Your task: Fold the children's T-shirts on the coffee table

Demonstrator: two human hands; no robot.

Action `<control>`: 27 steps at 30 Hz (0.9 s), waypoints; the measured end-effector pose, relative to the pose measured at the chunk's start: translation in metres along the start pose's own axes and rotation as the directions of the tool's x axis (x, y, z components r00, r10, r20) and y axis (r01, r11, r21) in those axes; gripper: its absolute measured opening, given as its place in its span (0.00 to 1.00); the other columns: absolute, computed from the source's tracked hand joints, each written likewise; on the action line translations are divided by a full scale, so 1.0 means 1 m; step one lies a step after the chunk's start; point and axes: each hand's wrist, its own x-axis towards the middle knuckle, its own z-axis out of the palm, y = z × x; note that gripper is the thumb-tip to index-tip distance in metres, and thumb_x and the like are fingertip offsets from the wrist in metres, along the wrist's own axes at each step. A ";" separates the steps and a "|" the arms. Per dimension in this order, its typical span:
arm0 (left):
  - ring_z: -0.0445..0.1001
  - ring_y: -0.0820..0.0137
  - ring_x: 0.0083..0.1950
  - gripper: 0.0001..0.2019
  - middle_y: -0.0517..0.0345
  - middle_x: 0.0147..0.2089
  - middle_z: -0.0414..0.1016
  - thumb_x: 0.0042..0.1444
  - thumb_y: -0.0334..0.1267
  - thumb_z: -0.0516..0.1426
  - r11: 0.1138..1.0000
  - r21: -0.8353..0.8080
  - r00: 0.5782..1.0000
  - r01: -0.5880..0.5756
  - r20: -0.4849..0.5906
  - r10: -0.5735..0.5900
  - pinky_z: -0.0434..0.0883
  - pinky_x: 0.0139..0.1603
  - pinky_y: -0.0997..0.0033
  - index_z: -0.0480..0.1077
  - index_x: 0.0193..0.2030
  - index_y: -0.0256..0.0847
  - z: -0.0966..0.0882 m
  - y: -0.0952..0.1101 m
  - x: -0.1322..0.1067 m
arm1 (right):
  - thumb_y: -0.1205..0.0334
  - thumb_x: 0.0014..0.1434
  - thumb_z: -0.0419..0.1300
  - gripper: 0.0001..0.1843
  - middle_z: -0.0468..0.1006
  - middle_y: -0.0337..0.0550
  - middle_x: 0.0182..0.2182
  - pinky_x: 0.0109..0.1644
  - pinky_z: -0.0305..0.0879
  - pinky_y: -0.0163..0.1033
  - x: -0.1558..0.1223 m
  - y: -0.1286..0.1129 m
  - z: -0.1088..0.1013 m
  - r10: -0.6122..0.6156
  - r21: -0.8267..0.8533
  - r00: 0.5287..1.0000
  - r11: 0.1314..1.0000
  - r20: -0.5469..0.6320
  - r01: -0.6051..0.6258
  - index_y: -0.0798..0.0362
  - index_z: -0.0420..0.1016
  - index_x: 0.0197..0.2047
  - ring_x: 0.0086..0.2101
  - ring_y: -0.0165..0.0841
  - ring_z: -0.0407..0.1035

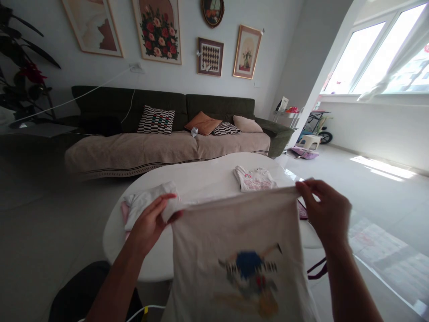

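Observation:
A white T-shirt (pixel 201 250) with a cartoon print hangs stretched between my two hands, its picture and lettering upside down. At its upper left corner, my left hand (pixel 154 223) pinches the cloth between thumb and fingers. My right hand (pixel 323 208) grips the upper right corner, held a bit higher. The shirt's lower part runs out of the bottom of the view. Beyond it, a folded white shirt with pink print (pixel 254 180) lies on the white table (pixel 194 176). Left of my left hand is a pile of white and pink clothes (pixel 142 205).
Behind the table stands a dark green sofa (pixel 221 105) with a beige cover (pixel 161 150) and several cushions. A white stool (pixel 310 141) and a purple bag (pixel 304 153) are on the floor to the right. A white cable (pixel 154 307) runs at the bottom left.

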 end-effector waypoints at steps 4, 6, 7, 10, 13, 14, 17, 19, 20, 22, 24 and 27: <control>0.72 0.75 0.38 0.07 0.62 0.34 0.73 0.53 0.38 0.55 0.894 -0.114 0.898 -0.434 0.030 0.439 0.68 0.44 0.74 0.70 0.37 0.39 0.055 0.036 0.053 | 0.57 0.56 0.56 0.11 0.76 0.43 0.34 0.43 0.64 0.40 0.041 -0.045 0.022 -0.108 0.206 0.955 0.964 -0.277 0.169 0.54 0.73 0.39 0.36 0.33 0.70; 0.72 0.74 0.39 0.07 0.62 0.33 0.73 0.53 0.37 0.54 0.806 -0.132 0.813 -0.576 0.007 0.582 0.66 0.46 0.72 0.69 0.38 0.40 0.068 0.051 0.052 | 0.60 0.55 0.57 0.12 0.75 0.47 0.36 0.44 0.65 0.41 0.040 -0.059 0.015 -0.055 0.345 0.889 0.909 -0.454 0.233 0.57 0.73 0.41 0.38 0.34 0.70; 0.72 0.74 0.38 0.07 0.62 0.33 0.73 0.53 0.37 0.54 0.796 -0.125 0.801 -0.593 0.009 0.598 0.66 0.46 0.72 0.69 0.38 0.40 0.070 0.053 0.047 | 0.61 0.54 0.58 0.12 0.74 0.48 0.36 0.43 0.66 0.41 0.034 -0.061 0.013 -0.008 0.399 0.866 0.885 -0.500 0.238 0.58 0.73 0.41 0.38 0.34 0.70; 0.72 0.74 0.31 0.09 0.64 0.29 0.72 0.51 0.39 0.55 0.903 0.049 0.901 -0.428 0.097 0.422 0.68 0.38 0.74 0.69 0.39 0.40 0.059 0.031 0.028 | 0.62 0.51 0.59 0.12 0.75 0.45 0.32 0.41 0.67 0.42 0.001 -0.039 0.023 0.122 0.480 0.908 0.872 -0.400 0.094 0.58 0.73 0.39 0.34 0.33 0.70; 0.70 0.73 0.27 0.14 0.64 0.24 0.71 0.48 0.42 0.55 0.899 0.403 0.983 -0.171 0.126 0.130 0.67 0.32 0.75 0.70 0.40 0.38 0.037 -0.018 0.014 | 0.58 0.51 0.57 0.12 0.75 0.44 0.31 0.39 0.67 0.40 -0.051 0.014 0.060 0.220 0.448 0.974 0.877 -0.059 -0.171 0.57 0.73 0.35 0.34 0.33 0.69; 0.71 0.72 0.28 0.14 0.63 0.24 0.71 0.48 0.42 0.54 0.859 0.498 0.992 -0.119 0.100 0.080 0.67 0.32 0.74 0.71 0.40 0.38 0.030 -0.034 0.010 | 0.57 0.52 0.55 0.12 0.75 0.44 0.32 0.39 0.67 0.39 -0.070 0.034 0.074 0.252 0.407 0.966 0.877 0.066 -0.256 0.56 0.73 0.36 0.34 0.34 0.69; 0.73 0.66 0.34 0.14 0.59 0.30 0.74 0.48 0.42 0.52 0.767 0.640 0.999 -0.049 0.019 0.048 0.68 0.34 0.71 0.72 0.40 0.41 0.018 -0.068 0.006 | 0.56 0.53 0.51 0.15 0.75 0.45 0.30 0.36 0.66 0.39 -0.125 0.085 0.109 0.284 0.206 0.882 0.902 0.376 -0.379 0.56 0.72 0.35 0.32 0.35 0.69; 0.73 0.65 0.38 0.13 0.59 0.35 0.75 0.49 0.40 0.51 0.737 0.674 0.998 -0.039 -0.002 0.055 0.67 0.36 0.70 0.72 0.40 0.46 0.014 -0.079 0.002 | 0.56 0.53 0.49 0.16 0.74 0.45 0.29 0.36 0.65 0.40 -0.150 0.104 0.122 0.265 0.081 0.852 0.939 0.452 -0.334 0.55 0.72 0.35 0.31 0.36 0.69; 0.73 0.65 0.40 0.12 0.60 0.36 0.75 0.49 0.39 0.51 0.717 0.696 0.999 -0.036 0.002 0.049 0.67 0.36 0.70 0.72 0.39 0.47 0.012 -0.083 -0.001 | 0.56 0.53 0.48 0.16 0.74 0.45 0.29 0.36 0.64 0.40 -0.157 0.109 0.125 0.251 0.032 0.846 0.953 0.471 -0.300 0.55 0.72 0.36 0.31 0.36 0.69; 0.73 0.64 0.40 0.11 0.61 0.35 0.75 0.48 0.38 0.52 0.662 0.749 1.000 -0.025 0.018 0.017 0.67 0.37 0.71 0.72 0.36 0.49 0.005 -0.090 -0.012 | 0.56 0.53 0.47 0.17 0.73 0.45 0.30 0.35 0.63 0.39 -0.164 0.114 0.128 0.235 -0.044 0.837 0.968 0.494 -0.246 0.53 0.72 0.38 0.32 0.36 0.69; 0.73 0.64 0.36 0.08 0.61 0.31 0.75 0.46 0.36 0.53 0.614 0.789 0.999 -0.007 0.030 -0.026 0.67 0.36 0.71 0.73 0.31 0.47 -0.008 -0.100 -0.027 | 0.57 0.53 0.47 0.16 0.73 0.44 0.30 0.33 0.62 0.37 -0.163 0.114 0.129 0.243 -0.097 0.820 0.969 0.519 -0.226 0.52 0.72 0.37 0.30 0.35 0.68; 0.73 0.65 0.31 0.07 0.60 0.23 0.71 0.44 0.33 0.53 0.455 0.891 0.991 -0.001 0.060 -0.116 0.67 0.36 0.70 0.72 0.25 0.44 -0.031 -0.112 -0.043 | 0.59 0.52 0.47 0.14 0.72 0.43 0.28 0.31 0.61 0.36 -0.161 0.115 0.129 0.247 -0.147 0.812 0.969 0.529 -0.199 0.52 0.71 0.34 0.28 0.33 0.67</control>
